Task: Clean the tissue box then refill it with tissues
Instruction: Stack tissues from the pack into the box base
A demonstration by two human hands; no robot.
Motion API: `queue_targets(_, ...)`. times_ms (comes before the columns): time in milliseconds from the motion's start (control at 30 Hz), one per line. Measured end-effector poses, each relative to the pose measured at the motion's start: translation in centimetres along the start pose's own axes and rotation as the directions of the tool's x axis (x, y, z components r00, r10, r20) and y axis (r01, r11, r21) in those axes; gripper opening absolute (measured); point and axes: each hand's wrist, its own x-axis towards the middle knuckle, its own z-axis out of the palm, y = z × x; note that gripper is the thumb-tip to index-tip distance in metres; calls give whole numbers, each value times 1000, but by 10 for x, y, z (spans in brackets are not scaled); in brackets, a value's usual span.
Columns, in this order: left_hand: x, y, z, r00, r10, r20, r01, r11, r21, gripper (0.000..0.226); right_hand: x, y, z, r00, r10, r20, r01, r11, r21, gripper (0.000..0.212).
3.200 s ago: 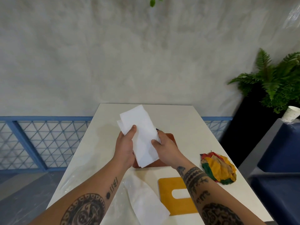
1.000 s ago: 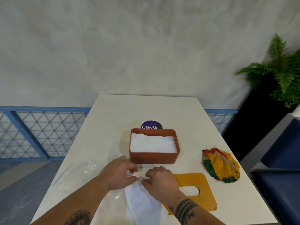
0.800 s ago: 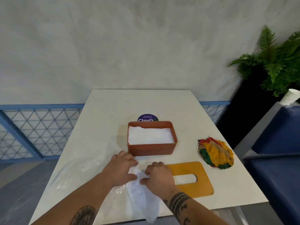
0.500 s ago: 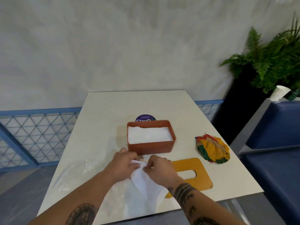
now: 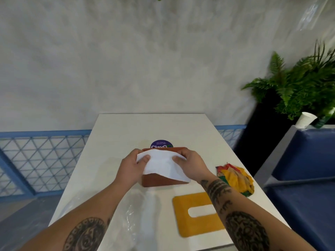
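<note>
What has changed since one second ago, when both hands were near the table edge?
The left hand and right hand picked up a white tissue from the plastic wrap and carried it forward over the brown box, each pinching one end. The box, yellow lid and coloured cloth stayed in place.

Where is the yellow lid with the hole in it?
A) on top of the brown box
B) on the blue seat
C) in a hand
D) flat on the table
D: the yellow lid lies flat on the table, nearer the person than the brown box, while the left hand and right hand hold a white tissue over that box.
</note>
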Motion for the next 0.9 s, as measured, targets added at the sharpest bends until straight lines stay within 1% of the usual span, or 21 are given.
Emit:
queue_targets(100,11,-1,8,999,0,-46,2,999,47,14,19,7,-4,999,12,-50,-10,999,50,19)
queue_targets(133,16,-2,11,999,-1,-51,5,997,76,18,25,10,-6,998,16,-59,-13,999,45,18)
queue_targets(200,27,-5,15,998,-16,-67,24,991,131,34,37,16,-9,998,19,-58,-18,1000,20,16)
queue_targets(300,43,-5,21,996,-27,-88,47,972,232,47,59,24,-10,999,-21,-33,18,995,-93,17)
queue_targets(367,51,-2,25,998,-20,-58,39,934,355,50,74,29,-9,999,-44,-3,43,985,-166,18)
queue_targets(433,60,-2,29,1000,-18,-8,20,869,494,48,86,33,-8,996,-80,33,86,958,-274,20)
queue_targets(467,63,-3,30,1000,-16,22,0,817,577,46,90,35,-6,992,-110,60,125,924,-362,23)
queue_targets(533,70,-6,31,994,21,106,-93,665,741,38,97,41,-3,979,-166,118,203,828,-523,26)
queue_targets(567,72,-8,31,988,33,149,-140,595,792,36,99,44,-2,973,-179,146,231,788,-571,27)
queue_targets(633,77,-12,33,979,54,194,-194,523,830,34,103,52,1,961,-195,198,277,729,-626,25)
queue_targets(700,78,-15,33,976,90,198,-216,499,839,32,102,55,4,951,-217,219,308,692,-653,26)
queue_targets(767,78,-16,35,975,124,186,-223,502,836,30,101,58,6,946,-264,187,320,685,-654,29)
queue_targets(900,74,-18,38,970,189,152,-233,552,801,43,97,62,8,912,-402,85,364,695,-620,33)
